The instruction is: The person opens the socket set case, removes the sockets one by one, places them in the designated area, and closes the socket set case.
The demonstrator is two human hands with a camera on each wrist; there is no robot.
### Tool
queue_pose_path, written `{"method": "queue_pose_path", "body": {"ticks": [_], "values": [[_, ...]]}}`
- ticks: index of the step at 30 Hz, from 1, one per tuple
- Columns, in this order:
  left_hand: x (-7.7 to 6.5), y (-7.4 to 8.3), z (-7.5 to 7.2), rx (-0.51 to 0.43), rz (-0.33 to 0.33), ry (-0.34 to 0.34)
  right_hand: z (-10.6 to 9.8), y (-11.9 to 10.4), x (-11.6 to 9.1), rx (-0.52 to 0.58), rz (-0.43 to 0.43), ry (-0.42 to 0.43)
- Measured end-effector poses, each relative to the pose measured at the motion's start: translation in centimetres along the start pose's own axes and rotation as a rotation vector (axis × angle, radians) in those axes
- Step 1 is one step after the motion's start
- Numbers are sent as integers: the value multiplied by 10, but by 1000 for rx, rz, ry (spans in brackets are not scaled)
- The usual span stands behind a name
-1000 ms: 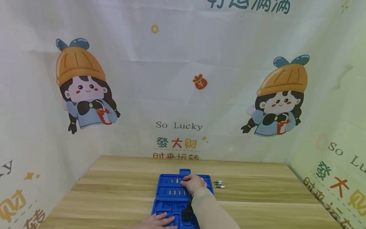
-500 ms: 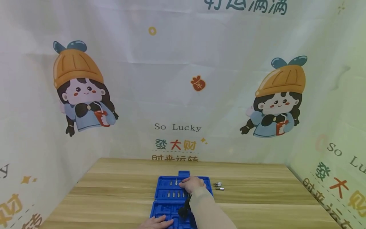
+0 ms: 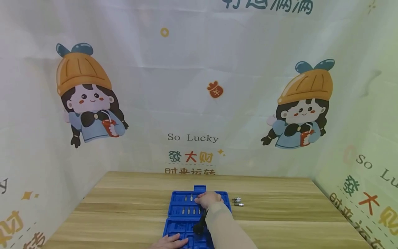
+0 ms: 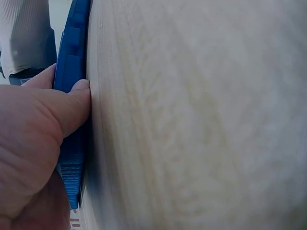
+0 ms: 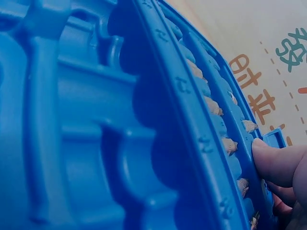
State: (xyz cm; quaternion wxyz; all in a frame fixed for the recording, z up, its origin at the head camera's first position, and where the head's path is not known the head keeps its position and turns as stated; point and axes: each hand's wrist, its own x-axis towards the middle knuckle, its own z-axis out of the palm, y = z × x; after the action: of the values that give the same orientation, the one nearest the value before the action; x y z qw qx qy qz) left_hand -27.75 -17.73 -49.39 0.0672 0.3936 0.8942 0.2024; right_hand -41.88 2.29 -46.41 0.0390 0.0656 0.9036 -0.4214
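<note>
A blue plastic case (image 3: 181, 218) is lying open on a wood-grained desk (image 3: 130, 204), its far half showing silver-coloured bits (image 3: 189, 210) standing in two rows and its near half displaying moulded recesses. A person's left hand (image 3: 171, 242) is gripping the case's near edge, its thumb pressing the outer wall while its other fingers are spreading over the top. The right hand (image 3: 210, 200) is reaching across to the farther row, thumb and curled fingers drawing together against the case beside a standing bit; the fingers themselves are hiding the gap, so whether they are pinching anything cannot be told. A black device (image 3: 199, 226) is hanging below the right wrist, under a pale sleeve (image 3: 230, 226). A few loose bits (image 3: 238, 204) are lying on the desk just beyond the case's right side, and a cartoon-printed cloth (image 3: 149, 100) is hanging behind.
</note>
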Motion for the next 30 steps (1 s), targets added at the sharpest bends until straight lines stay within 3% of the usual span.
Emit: {"method": "queue_pose_path", "body": {"ticks": [7,14,24,30], "values": [[0,-4,-3,147,148,-21,0,0,3,1,-27,1],[-2,-5,-2,162,178,-3,1,2,-2,-6,-71,10],[1,-8,-2,181,140,-52,-2,1,-8,43,-61,41],[3,-6,-3,128,86,-84,-2,2,-10,133,-58,54]]}}
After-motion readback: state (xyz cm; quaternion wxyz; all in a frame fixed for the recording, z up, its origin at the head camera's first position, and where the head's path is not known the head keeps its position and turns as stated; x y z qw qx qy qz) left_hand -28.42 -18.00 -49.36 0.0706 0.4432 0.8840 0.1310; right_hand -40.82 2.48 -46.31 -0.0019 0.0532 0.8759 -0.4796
